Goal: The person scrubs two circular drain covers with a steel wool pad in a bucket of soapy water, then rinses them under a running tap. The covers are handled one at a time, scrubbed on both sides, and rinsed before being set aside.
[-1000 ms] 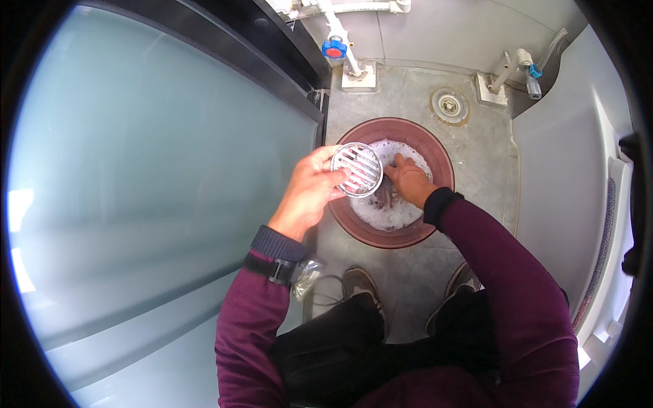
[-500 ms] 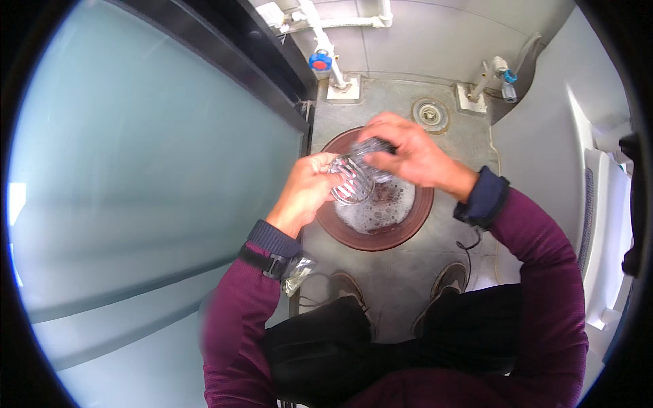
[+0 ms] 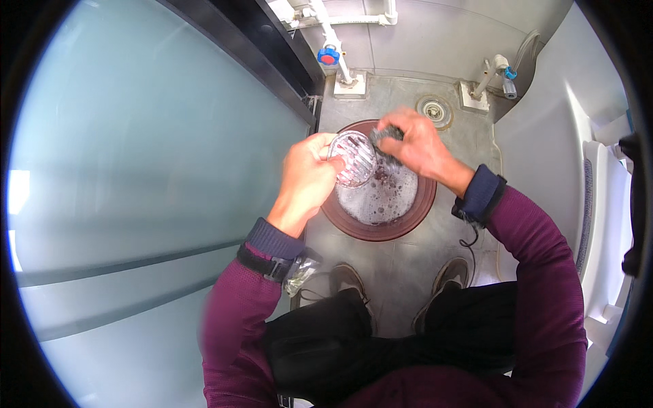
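Over a brown basin [image 3: 378,234] of sudsy water, my left hand [image 3: 307,173] grips a round, shiny drain cover [image 3: 355,160] with slanted slots by its left edge. Its slotted face is turned up toward me, and my thumb lies across the rim. Just to the right, my right hand [image 3: 423,146] is closed around a grey scouring pad [image 3: 388,141], which looks like steel wool. The pad is close to the cover's right edge; blur hides whether they touch. White foam [image 3: 381,200] with dark bits floats in the basin below both hands.
An uncovered round floor drain [image 3: 434,112] lies beyond the basin. White pipes with a blue-and-red valve [image 3: 328,56] stand at the back wall. A frosted glass panel [image 3: 163,156] rises on the left, a white curved fixture [image 3: 544,129] on the right. My shoes [image 3: 451,275] are near the basin.
The scouring pad has moved off the drain cover's face to its right side. The cover is now turned flatter toward me, and its slots show more fully.
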The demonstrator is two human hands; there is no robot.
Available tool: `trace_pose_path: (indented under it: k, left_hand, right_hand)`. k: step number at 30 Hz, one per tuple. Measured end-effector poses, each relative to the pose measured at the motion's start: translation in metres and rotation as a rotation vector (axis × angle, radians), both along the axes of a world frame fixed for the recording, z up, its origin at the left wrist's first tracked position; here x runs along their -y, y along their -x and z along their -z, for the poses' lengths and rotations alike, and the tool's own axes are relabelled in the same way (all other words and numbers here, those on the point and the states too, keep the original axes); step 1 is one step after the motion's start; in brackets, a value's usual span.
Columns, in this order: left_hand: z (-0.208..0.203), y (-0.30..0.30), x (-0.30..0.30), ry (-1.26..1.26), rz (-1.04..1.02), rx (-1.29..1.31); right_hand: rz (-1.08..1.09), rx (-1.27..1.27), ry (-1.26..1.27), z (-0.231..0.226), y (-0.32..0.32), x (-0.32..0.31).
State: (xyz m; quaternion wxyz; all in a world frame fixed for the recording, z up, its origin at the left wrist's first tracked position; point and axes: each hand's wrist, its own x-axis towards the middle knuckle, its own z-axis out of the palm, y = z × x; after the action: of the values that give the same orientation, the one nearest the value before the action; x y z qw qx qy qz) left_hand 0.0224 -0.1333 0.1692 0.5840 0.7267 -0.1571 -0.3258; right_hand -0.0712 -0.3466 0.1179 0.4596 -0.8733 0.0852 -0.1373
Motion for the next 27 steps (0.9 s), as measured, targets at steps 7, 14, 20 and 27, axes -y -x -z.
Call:
trace_pose_path:
  k: [7,14,20,27]
  left_hand:
    - [-0.003,0.003,0.007,0.065,0.024,-0.093]
    - [0.003,-0.002,-0.002,0.086,-0.091,-0.009]
    - [0.008,-0.006,-0.011,0.131,-0.142,-0.066]
    - [0.003,0.004,0.006,0.152,0.014,0.103]
  right_hand:
    - [-0.21,0.422,0.059,-0.031,-0.021,-0.009]
    - [-0.056,0.258,0.03,-0.005,-0.004,-0.032]
    - [-0.102,-0.176,-0.066,-0.013,0.011,-0.017]
    - [-0.146,0.42,0.043,-0.034,-0.022,0.0]
